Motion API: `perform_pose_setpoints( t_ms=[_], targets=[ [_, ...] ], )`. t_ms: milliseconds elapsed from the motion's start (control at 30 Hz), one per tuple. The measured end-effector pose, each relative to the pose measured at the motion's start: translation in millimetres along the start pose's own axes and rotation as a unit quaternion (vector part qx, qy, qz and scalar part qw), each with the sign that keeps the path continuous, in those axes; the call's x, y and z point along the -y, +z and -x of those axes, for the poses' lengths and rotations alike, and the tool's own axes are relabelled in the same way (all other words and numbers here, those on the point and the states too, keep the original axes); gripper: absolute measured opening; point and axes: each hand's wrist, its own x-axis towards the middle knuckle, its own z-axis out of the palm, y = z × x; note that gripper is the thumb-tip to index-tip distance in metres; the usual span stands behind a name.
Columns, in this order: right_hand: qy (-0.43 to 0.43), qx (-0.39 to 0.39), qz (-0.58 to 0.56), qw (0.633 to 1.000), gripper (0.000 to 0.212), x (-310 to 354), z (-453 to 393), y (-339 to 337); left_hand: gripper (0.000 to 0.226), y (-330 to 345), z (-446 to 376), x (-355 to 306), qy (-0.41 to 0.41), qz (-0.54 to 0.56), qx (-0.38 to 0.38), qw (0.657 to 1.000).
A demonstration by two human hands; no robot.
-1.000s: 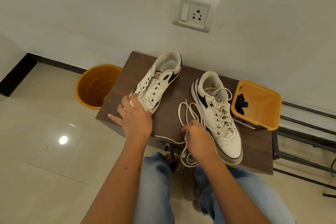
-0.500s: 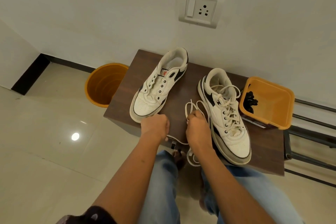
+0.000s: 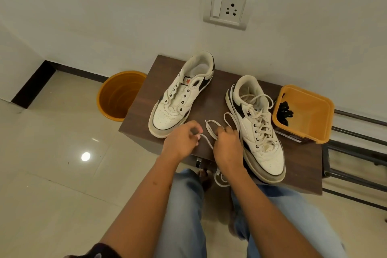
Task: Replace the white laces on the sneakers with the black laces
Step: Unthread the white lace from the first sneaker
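Two sneakers are sitting on a dark wooden table [image 3: 297, 165], toes pointing near. The left sneaker [image 3: 180, 98] is lying with bare eyelets, its lace already out. The right sneaker [image 3: 258, 130] is still wearing its white lace, loosely tied near the tongue. A loose white lace [image 3: 211, 132] is looping across the table between the two shoes and trailing over the near edge. The left hand [image 3: 181, 142] is pinching this lace with curled fingers just near the left sneaker's toe; the right hand [image 3: 228, 148] is gripping the same lace, fingers curled around it, touching the inner side of the right sneaker. The black laces [image 3: 285, 112] are lying bunched in the left corner of an orange tray [image 3: 314, 130] at the table's right end. An orange bucket [image 3: 119, 95] is standing on the floor to the left of the table
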Motion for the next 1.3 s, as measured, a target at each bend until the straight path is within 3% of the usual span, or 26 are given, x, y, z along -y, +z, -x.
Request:
perform_pose_setpoints(
  t_ms=[100, 167, 267, 433, 500, 800, 933, 1067, 1300],
  targets=[
    [0.016, -0.026, -0.115, 0.993, 0.026, 0.1, 14.1, -14.7, 0.016, -8.7, 14.7, -8.5, 0.0, 0.16, -0.024, 0.987],
    [0.044, -0.035, -0.221, 0.974, 0.02, 3.5, 23.7, -36.3, 0.016, -19.0, 26.8, -22.3, -0.028, 0.284, -0.066, 0.956],
    [0.095, -0.034, -0.368, 0.924, 0.022, 15.8, 31.9, -74.2, 0.018, -34.0, 48.6, -54.6, -0.063, 0.41, -0.065, 0.908],
    [0.065, -0.097, -0.513, 0.85, 0.015, 51.5, 45.1, -159.1, 0.024, -81.2, 84.3, -128.2, 0.036, 0.485, -0.026, 0.873],
    [0.029, -0.124, -0.534, 0.836, 0.008, 64.1, 50.3, -197.4, 0.022, -105.8, 101.5, -161.7, 0.076, 0.486, -0.013, 0.87],
    [-0.106, -0.23, -0.535, 0.806, 0.012, 109.7, 93.4, -367.4, 0.028, -192.4, 189.1, -284.0, 0.271, 0.425, 0.075, 0.861],
    [-0.163, -0.264, -0.551, 0.775, 0.011, 127.1, 122.7, -429.5, 0.024, -219.4, 229.7, -331.8, 0.339, 0.341, -0.004, 0.877],
    [-0.205, -0.274, -0.536, 0.772, 0.007, 139.1, 141.8, -465.3, 0.017, -236.2, 264.9, -373.7, 0.365, 0.335, -0.127, 0.859],
    [-0.203, -0.304, -0.52, 0.772, 0.006, 147.8, 152.8, -507.7, 0.019, -260.0, 295.4, -420.9, 0.407, 0.256, -0.169, 0.861]
  ],
)
